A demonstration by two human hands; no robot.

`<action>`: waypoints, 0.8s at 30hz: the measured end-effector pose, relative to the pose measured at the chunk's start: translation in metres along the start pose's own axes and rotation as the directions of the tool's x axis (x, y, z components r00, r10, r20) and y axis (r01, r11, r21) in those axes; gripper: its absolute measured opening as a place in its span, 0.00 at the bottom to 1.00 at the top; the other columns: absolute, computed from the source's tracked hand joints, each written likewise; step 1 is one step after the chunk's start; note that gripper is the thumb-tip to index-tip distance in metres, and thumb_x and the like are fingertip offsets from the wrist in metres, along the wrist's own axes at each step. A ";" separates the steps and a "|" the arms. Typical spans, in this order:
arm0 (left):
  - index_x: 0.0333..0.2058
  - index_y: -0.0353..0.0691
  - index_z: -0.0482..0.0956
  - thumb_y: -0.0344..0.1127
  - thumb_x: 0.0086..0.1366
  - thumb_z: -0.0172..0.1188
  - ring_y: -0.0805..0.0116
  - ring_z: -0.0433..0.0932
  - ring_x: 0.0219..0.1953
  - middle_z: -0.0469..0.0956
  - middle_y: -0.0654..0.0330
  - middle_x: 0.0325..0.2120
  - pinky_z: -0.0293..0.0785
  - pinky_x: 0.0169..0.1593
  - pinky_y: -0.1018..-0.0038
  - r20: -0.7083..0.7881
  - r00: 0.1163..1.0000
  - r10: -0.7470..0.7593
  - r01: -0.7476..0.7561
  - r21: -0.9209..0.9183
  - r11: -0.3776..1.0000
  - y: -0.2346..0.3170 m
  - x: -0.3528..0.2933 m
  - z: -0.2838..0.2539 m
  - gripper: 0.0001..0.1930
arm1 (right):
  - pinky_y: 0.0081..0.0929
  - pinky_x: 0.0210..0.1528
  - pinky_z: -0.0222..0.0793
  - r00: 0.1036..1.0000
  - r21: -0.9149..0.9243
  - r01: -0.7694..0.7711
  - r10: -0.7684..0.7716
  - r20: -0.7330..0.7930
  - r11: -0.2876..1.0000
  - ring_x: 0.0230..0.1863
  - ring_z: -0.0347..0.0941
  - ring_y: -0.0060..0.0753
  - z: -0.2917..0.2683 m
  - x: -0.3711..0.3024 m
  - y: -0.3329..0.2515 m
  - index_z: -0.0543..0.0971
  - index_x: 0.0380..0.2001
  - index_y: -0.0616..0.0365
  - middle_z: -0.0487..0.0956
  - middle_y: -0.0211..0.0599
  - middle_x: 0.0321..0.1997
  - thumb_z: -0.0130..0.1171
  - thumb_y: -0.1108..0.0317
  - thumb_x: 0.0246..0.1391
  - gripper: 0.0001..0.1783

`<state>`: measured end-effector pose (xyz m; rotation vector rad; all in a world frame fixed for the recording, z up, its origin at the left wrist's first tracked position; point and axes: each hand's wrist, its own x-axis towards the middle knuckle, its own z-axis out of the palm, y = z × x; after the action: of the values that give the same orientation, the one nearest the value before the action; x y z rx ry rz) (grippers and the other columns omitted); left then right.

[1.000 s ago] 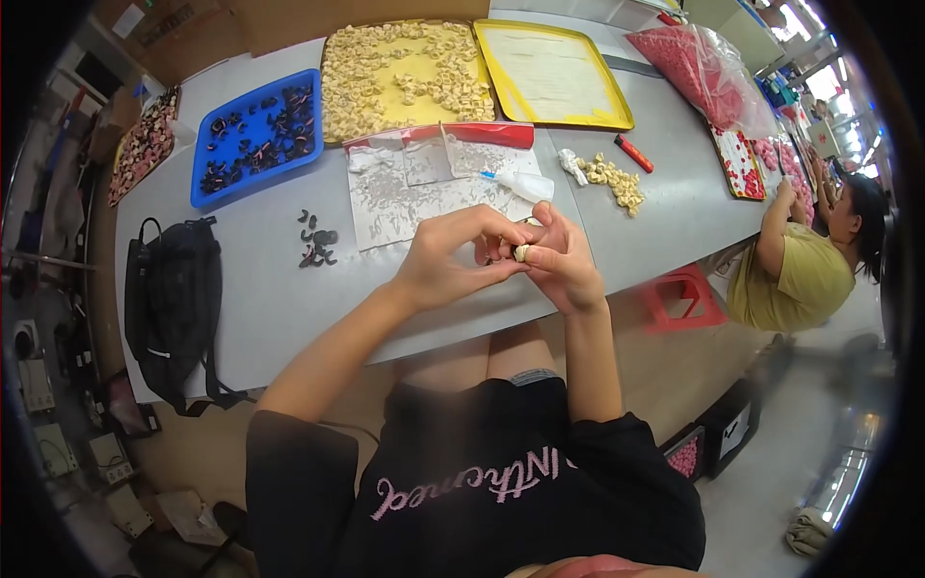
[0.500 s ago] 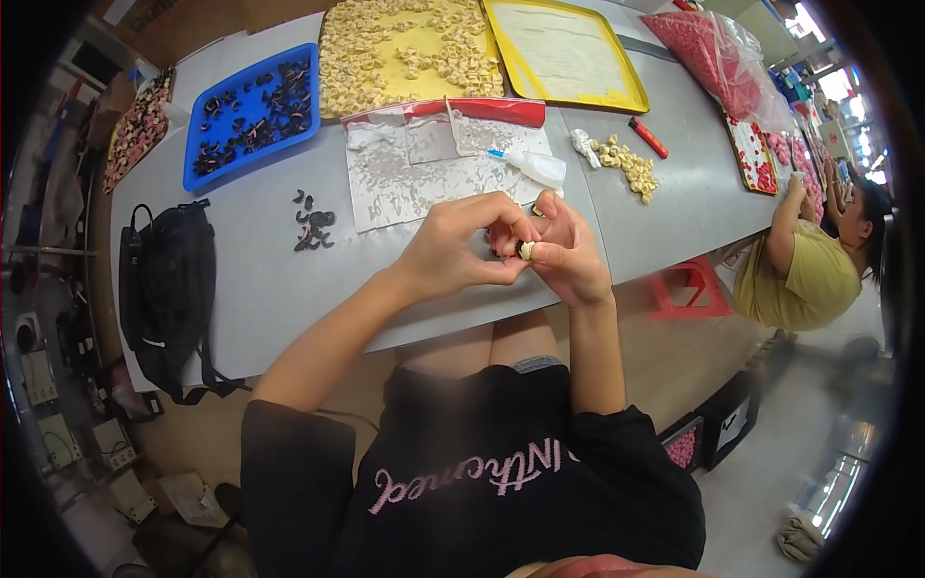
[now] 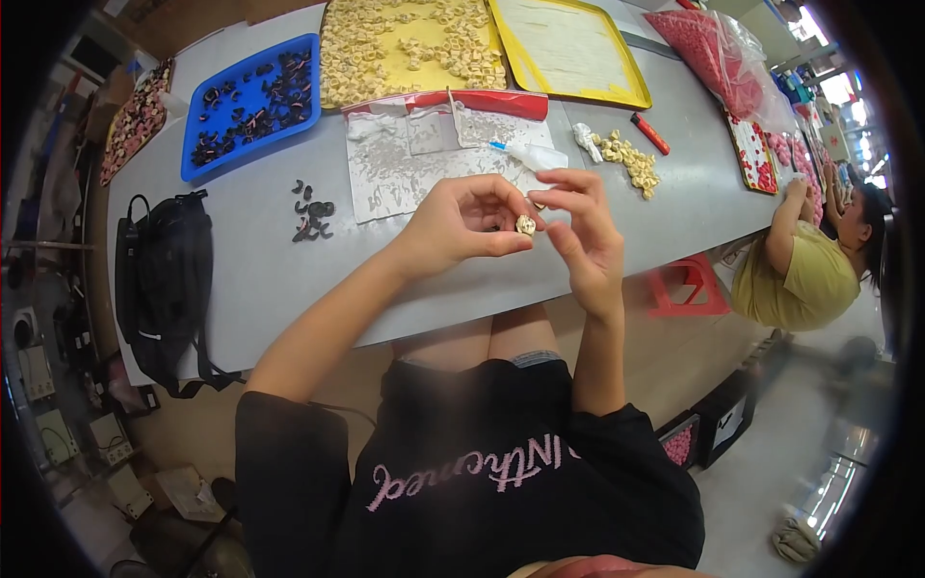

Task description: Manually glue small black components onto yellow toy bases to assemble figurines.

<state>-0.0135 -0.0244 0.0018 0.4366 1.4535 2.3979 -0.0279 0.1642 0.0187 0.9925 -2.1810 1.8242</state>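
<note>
My left hand point(image 3: 461, 220) is closed in a pinch over the near edge of the table. Between its thumb and fingertips sits a small cream-coloured moulded piece point(image 3: 525, 224). Just to the right, my right hand point(image 3: 590, 236) has its thumb and forefinger apart, close to that piece. A bit of something pale shows by the right fingertips; I cannot tell whether they hold it. Beyond the hands, a white squeeze bottle point(image 3: 538, 159) with a blue tip lies on a smeared white sheet point(image 3: 385, 183). Several small black curved pieces point(image 3: 313, 222) lie to the left.
A blue tray point(image 3: 207, 159) holds black pieces; a yellow tray point(image 3: 409, 43) holds many cream ones. Beside them is another yellow-rimmed tray point(image 3: 647, 96). Loose cream pieces point(image 3: 631, 164), a red tube point(image 3: 650, 133) and a black backpack point(image 3: 166, 289) are on the table. A co-worker point(image 3: 800, 250) sits at right.
My right thumb and forefinger have come away from the small piece and spread apart. The piece has turned and now shows a cream face, still in my left fingertips.
</note>
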 end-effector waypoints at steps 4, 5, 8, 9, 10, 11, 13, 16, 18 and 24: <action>0.38 0.33 0.75 0.21 0.54 0.65 0.76 0.76 0.39 0.77 0.61 0.36 0.74 0.45 0.79 0.022 0.998 -0.056 0.057 -0.046 0.997 -0.003 -0.003 -0.003 0.12 | 0.34 0.53 0.62 0.992 -0.081 0.053 -0.044 0.117 0.995 0.54 0.65 0.38 0.001 -0.002 -0.004 0.79 0.42 0.61 0.70 0.48 0.54 0.58 0.68 0.54 0.13; 0.38 0.34 0.75 0.21 0.54 0.65 0.76 0.76 0.39 0.77 0.62 0.35 0.73 0.45 0.79 0.035 0.997 -0.062 0.063 -0.030 0.998 -0.004 -0.003 -0.004 0.12 | 0.33 0.52 0.63 0.993 -0.117 0.066 -0.054 0.103 0.991 0.51 0.66 0.40 0.001 -0.003 -0.004 0.80 0.42 0.57 0.72 0.45 0.53 0.60 0.70 0.50 0.13; 0.38 0.34 0.75 0.22 0.55 0.64 0.77 0.76 0.39 0.76 0.62 0.35 0.73 0.44 0.80 0.058 0.996 -0.069 0.071 -0.037 0.997 -0.003 -0.003 -0.002 0.12 | 0.32 0.51 0.64 0.995 -0.136 0.088 -0.080 0.068 0.987 0.49 0.67 0.41 0.003 -0.005 -0.002 0.81 0.40 0.53 0.75 0.42 0.51 0.62 0.73 0.46 0.15; 0.38 0.34 0.75 0.22 0.55 0.64 0.77 0.76 0.39 0.76 0.63 0.35 0.73 0.44 0.80 0.068 0.995 -0.069 0.073 -0.060 0.996 -0.002 -0.004 -0.002 0.11 | 0.33 0.51 0.64 0.995 -0.121 0.099 -0.094 0.045 0.988 0.49 0.67 0.42 0.004 -0.005 -0.001 0.81 0.40 0.54 0.75 0.42 0.50 0.62 0.73 0.45 0.15; 0.38 0.34 0.75 0.22 0.55 0.64 0.77 0.76 0.39 0.76 0.63 0.35 0.73 0.44 0.80 0.068 0.995 -0.069 0.073 -0.060 0.996 -0.003 -0.003 -0.002 0.11 | 0.33 0.51 0.64 0.995 -0.121 0.099 -0.094 0.046 0.988 0.49 0.67 0.42 0.005 -0.006 -0.001 0.81 0.40 0.54 0.75 0.42 0.50 0.62 0.73 0.45 0.15; 0.39 0.34 0.76 0.23 0.56 0.64 0.77 0.75 0.38 0.77 0.63 0.35 0.73 0.43 0.80 0.066 0.994 -0.084 0.088 -0.051 0.995 -0.004 -0.003 -0.003 0.11 | 0.33 0.50 0.64 0.997 -0.095 0.075 -0.073 0.020 0.993 0.48 0.67 0.41 0.006 -0.007 -0.002 0.81 0.39 0.55 0.76 0.42 0.50 0.62 0.73 0.46 0.13; 0.40 0.34 0.77 0.23 0.56 0.63 0.77 0.75 0.38 0.77 0.63 0.34 0.72 0.43 0.80 0.064 0.993 -0.100 0.103 -0.042 0.994 -0.005 -0.003 -0.004 0.11 | 0.32 0.50 0.64 0.999 -0.068 0.051 -0.052 -0.006 0.996 0.48 0.68 0.41 0.007 -0.008 -0.001 0.81 0.38 0.56 0.76 0.42 0.49 0.62 0.74 0.46 0.12; 0.41 0.33 0.79 0.26 0.58 0.62 0.78 0.75 0.37 0.77 0.63 0.34 0.71 0.42 0.80 0.054 0.993 -0.105 0.105 -0.005 0.994 -0.005 -0.003 -0.004 0.11 | 0.32 0.49 0.65 0.997 -0.088 0.078 -0.079 -0.014 0.993 0.47 0.68 0.40 0.008 -0.008 0.001 0.79 0.36 0.57 0.77 0.42 0.48 0.62 0.74 0.46 0.11; 0.41 0.33 0.80 0.27 0.58 0.61 0.78 0.74 0.37 0.78 0.63 0.33 0.70 0.42 0.80 0.063 0.992 -0.113 0.113 0.005 0.994 -0.009 -0.004 -0.007 0.12 | 0.32 0.49 0.65 0.999 -0.053 0.044 -0.045 -0.017 0.998 0.46 0.69 0.39 0.009 -0.009 0.000 0.79 0.37 0.58 0.77 0.42 0.48 0.62 0.74 0.46 0.12; 0.41 0.32 0.80 0.27 0.58 0.60 0.76 0.73 0.39 0.77 0.60 0.38 0.69 0.43 0.79 0.055 0.995 -0.082 0.084 -0.025 0.996 -0.008 -0.004 -0.004 0.12 | 0.31 0.48 0.65 0.996 -0.105 0.089 -0.089 0.000 0.990 0.45 0.69 0.39 0.008 -0.010 0.000 0.79 0.37 0.58 0.78 0.41 0.46 0.63 0.76 0.45 0.13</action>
<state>-0.0108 -0.0255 -0.0071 0.4228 1.3867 2.3202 -0.0179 0.1605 0.0115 1.0444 -2.1680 1.6534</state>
